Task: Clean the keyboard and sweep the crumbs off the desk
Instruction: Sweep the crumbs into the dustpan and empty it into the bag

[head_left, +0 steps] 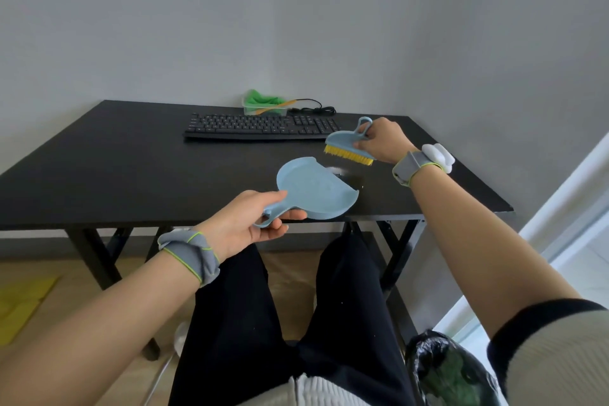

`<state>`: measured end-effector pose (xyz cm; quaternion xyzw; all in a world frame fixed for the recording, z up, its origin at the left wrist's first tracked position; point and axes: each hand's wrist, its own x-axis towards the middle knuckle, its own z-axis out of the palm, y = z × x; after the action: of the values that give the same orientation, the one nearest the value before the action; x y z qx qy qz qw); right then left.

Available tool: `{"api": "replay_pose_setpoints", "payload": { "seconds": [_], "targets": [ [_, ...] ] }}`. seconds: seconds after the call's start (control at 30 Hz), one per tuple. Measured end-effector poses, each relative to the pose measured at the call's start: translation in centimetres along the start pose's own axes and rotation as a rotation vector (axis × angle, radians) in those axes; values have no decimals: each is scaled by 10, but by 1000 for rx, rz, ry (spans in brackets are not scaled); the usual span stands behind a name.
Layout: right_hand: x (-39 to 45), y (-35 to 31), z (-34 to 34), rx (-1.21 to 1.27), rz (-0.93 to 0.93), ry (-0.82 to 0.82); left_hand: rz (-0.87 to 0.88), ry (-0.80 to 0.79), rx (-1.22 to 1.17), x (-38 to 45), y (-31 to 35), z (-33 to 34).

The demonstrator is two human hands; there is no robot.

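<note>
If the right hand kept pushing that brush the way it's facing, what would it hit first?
Probably the small white crumb pile, just ahead of the brush in the right hand, then the dustpan; depth is hard to judge.

One keyboard (262,126), one brush (349,145), one dustpan (313,188), one desk (131,168), two wristbands (189,254).

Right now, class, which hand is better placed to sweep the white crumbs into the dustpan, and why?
The right hand. It already grips the brush, bristles down, just beyond the crumbs, which lie at the dustpan's open edge. The left hand holds the dustpan's handle at the desk's near edge, steadying it.
</note>
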<state>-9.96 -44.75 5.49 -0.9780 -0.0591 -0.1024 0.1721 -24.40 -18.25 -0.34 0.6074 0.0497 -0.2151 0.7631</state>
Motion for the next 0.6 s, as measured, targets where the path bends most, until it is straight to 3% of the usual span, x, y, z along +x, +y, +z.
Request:
{"api": "replay_pose_setpoints", "payload": {
  "seconds": [0.6],
  "targets": [
    [-21, -2, -11, 4, 41, -12, -141, -389, 506, -15, -22, 11]
  ]
}}
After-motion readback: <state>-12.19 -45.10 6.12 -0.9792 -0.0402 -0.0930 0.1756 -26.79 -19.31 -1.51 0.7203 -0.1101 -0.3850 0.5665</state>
